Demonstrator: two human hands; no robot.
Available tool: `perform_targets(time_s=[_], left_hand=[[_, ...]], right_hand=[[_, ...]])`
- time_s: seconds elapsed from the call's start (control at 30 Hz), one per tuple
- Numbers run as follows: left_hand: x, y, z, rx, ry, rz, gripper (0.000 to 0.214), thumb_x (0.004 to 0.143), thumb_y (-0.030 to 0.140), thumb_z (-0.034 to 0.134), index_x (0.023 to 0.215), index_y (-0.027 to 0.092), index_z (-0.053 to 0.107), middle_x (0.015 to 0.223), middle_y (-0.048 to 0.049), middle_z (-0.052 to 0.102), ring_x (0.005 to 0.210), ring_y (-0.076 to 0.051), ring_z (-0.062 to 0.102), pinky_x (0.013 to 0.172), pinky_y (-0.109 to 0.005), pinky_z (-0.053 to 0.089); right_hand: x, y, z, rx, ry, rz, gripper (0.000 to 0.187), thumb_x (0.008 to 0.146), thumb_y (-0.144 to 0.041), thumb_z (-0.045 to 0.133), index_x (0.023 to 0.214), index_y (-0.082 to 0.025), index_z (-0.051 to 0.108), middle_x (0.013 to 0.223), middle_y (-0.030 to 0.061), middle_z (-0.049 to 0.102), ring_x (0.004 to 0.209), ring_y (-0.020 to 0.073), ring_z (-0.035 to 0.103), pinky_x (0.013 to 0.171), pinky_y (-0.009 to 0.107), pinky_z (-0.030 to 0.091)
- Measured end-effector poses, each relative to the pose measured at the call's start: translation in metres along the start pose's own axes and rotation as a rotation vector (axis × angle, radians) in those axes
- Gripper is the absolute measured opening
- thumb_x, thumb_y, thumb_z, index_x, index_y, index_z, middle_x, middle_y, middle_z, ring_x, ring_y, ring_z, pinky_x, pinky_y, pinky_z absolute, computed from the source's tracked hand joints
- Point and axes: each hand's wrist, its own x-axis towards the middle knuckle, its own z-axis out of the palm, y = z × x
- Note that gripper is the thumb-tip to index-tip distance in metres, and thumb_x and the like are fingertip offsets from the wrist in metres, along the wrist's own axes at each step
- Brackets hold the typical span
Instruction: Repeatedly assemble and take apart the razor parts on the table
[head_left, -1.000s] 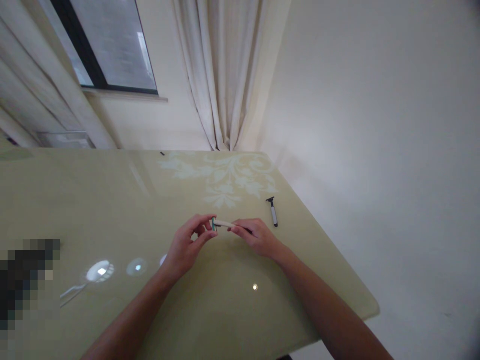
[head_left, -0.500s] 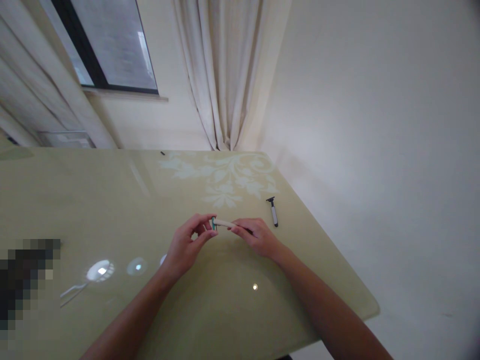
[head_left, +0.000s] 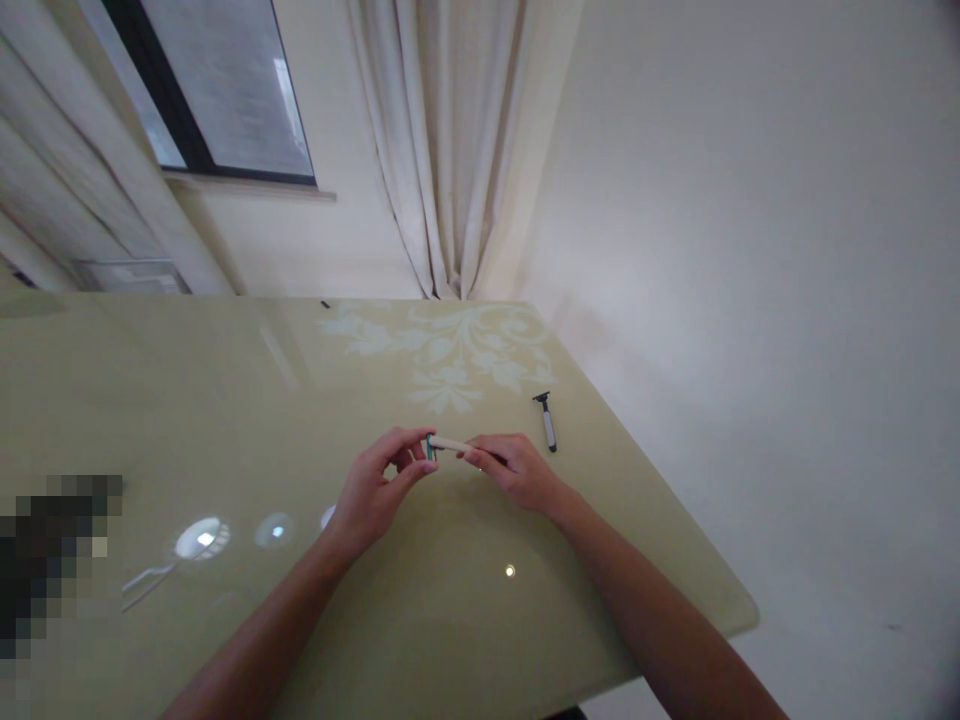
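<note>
Both my hands meet over the middle of a glossy yellow-green table (head_left: 225, 400). Between them is a small razor (head_left: 444, 445) with a cream handle and a teal head. My left hand (head_left: 375, 490) pinches the teal head with thumb and fingertips. My right hand (head_left: 510, 470) is closed around the handle end. The razor is held level, just above the tabletop. A second razor (head_left: 547, 424), with a dark head and grey handle, lies on the table to the right of my right hand, apart from it.
A pale floral pattern (head_left: 450, 355) marks the table's far right part. The table's right edge (head_left: 675, 520) runs close to a white wall. Curtains (head_left: 450, 150) and a window (head_left: 217, 90) stand behind. A blurred dark patch (head_left: 52, 560) sits at the near left.
</note>
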Motion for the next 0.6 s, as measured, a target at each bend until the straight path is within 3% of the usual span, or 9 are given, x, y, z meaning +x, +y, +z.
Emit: perform_targets(time_s=[0.6], left_hand=[[-0.0016,0.0011,0.0015,-0.022,-0.03,0.008,0.025,0.09,0.029,0.072,0.114,0.023,0.075,0.08,0.0003,0.065,0.071,-0.014,0.059,0.067,-0.024,0.05]], right_hand=[[0.0004,-0.005,-0.0012,0.011,-0.012,-0.006,0.044,0.107,-0.047,0.047,0.091,-0.016,0.075,0.069,0.0005,0.06,0.062,0.0128,0.051,0.062,0.024,0.035]])
